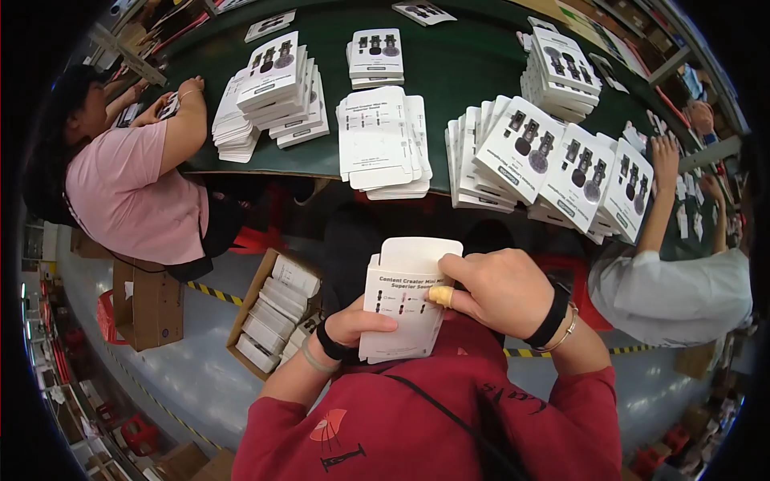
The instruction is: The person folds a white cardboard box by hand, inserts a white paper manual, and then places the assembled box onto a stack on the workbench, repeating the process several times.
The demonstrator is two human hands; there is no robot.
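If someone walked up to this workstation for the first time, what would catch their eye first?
First, the flat white box held at the centre, the left hand gripping its lower edge and the right hand, one fingertip taped, pressing its face. Beyond it, stacks of white printed cartons crowd the dark green table. A person in a pink shirt works at the left.

A white flat carton [407,301] sits at lower centre. Stacks of white cartons [383,140] cross the upper frame; an open brown box [258,297] sits lower left.
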